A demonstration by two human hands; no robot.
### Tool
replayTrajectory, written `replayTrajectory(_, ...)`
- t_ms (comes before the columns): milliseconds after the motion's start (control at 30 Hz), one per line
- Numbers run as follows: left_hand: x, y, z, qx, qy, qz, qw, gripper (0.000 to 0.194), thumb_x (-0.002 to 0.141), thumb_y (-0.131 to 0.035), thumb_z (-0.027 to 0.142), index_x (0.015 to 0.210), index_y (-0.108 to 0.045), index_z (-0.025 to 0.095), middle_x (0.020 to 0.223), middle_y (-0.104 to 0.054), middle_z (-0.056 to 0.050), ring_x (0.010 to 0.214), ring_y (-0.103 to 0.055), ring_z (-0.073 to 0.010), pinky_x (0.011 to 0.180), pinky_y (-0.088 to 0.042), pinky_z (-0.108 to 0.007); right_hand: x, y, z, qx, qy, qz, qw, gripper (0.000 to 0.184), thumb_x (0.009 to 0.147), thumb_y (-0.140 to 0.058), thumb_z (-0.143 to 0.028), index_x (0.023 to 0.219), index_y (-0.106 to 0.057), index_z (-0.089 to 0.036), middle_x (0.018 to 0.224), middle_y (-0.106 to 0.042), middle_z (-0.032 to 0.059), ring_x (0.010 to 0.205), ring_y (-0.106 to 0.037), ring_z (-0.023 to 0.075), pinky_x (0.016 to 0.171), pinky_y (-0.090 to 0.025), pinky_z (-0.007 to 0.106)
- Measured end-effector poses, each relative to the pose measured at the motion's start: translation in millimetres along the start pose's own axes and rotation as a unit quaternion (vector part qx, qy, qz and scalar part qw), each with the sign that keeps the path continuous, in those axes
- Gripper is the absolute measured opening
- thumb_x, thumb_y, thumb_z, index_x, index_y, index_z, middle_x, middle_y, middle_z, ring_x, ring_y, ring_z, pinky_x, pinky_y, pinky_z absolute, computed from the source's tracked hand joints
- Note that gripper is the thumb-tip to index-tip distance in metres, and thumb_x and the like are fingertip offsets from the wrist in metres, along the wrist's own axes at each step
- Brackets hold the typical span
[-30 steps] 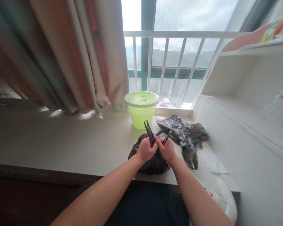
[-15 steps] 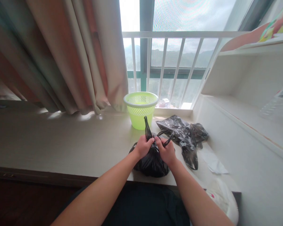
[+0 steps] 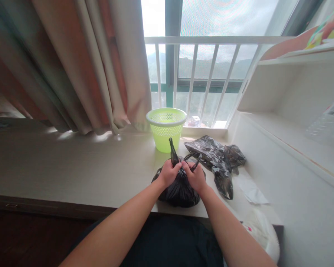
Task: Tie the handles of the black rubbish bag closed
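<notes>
A full black plastic garbage bag (image 3: 180,193) rests on the pale ledge near its front edge, its top gathered up. My left hand (image 3: 169,173) is closed around one twisted handle, whose end sticks up above the fist. Close beside it, my right hand (image 3: 194,175) is closed on the other handle, with a loop and a loose end showing past the thumb. Both thumbs nearly meet over the bag's neck; the crossing of the plastic between them is hidden. Just behind stands a light green plastic basket (image 3: 167,139) with a perforated upper wall.
A crumpled black plastic bag (image 3: 211,152) lies to the right, with a white paper sheet (image 3: 252,191) near it. Beige curtains (image 3: 80,66) hang at the left, and a white railing (image 3: 208,70) crosses the window. A white shelf unit (image 3: 284,148) bounds the right side, with a clear plastic bottle (image 3: 327,118) on it.
My right hand has shifted slightly left, and the loose handle end beside it has moved a little left and up. Both hands keep their grip on the bag.
</notes>
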State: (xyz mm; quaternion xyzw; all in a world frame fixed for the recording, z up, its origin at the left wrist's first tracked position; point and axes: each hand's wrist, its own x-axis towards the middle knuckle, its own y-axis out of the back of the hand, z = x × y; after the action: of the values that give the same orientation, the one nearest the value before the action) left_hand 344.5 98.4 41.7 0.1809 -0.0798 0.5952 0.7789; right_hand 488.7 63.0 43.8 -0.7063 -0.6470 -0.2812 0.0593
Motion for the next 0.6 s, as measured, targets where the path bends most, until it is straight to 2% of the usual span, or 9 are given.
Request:
replayTrajectory(133, 1.5, 1.5, 0.1, 0.001, 0.004, -0.025, 1.0, 0.031, 0.085, -0.057, 0.04, 0.064, -0.054, 0.018, 0.064, -0.05, 0.002, 0.066, -0.046, -0.0132, 0.067, -0.041, -0.026, -0.2, -0.4, 1.5, -0.011, -0.003, -0.009, 1.0, 0.05, 0.099, -0.052, -0.052, 0.06, -0.056, -0.021, 0.055, -0.053, -0.0009, 0.055, -0.049, 0.0154, 0.056, -0.036, 0.028)
replayTrajectory(267, 2.5, 2.1, 1.5, 0.009, 0.001, -0.047, 0.999, 0.033, 0.086, -0.057, 0.041, 0.065, -0.06, 0.016, 0.065, -0.058, 0.0, 0.067, -0.052, -0.0149, 0.068, -0.044, -0.026, 0.3, -0.8, 2.9, 0.0, -0.009, -0.029, 1.0, 0.05, 0.099, -0.053, -0.051, 0.061, -0.058, -0.02, 0.057, -0.055, -0.0008, 0.057, -0.05, 0.0149, 0.058, -0.037, 0.027)
replayTrajectory(433, 2.2, 1.1, 3.0, -0.001, -0.021, -0.093, 0.995, 0.033, 0.089, -0.057, 0.039, 0.077, -0.073, 0.014, 0.078, -0.072, -0.005, 0.081, -0.065, -0.021, 0.079, -0.051, -0.03, 1.6, -0.1, 4.2, 0.015, -0.023, -0.033, 0.999, 0.051, 0.098, -0.054, -0.052, 0.059, -0.056, -0.02, 0.056, -0.053, -0.0012, 0.056, -0.047, 0.0145, 0.057, -0.037, 0.027)
replayTrajectory(600, 1.3, 1.0, 1.1, 0.037, -0.015, -0.089, 0.995, 0.032, 0.087, -0.057, 0.038, 0.073, -0.071, 0.013, 0.069, -0.068, -0.004, 0.071, -0.062, -0.0193, 0.071, -0.049, -0.029, 1.6, 0.0, 5.5, 0.018, -0.023, -0.034, 0.999, 0.051, 0.097, -0.053, -0.053, 0.058, -0.052, -0.021, 0.055, -0.048, -0.002, 0.056, -0.045, 0.0142, 0.056, -0.035, 0.027)
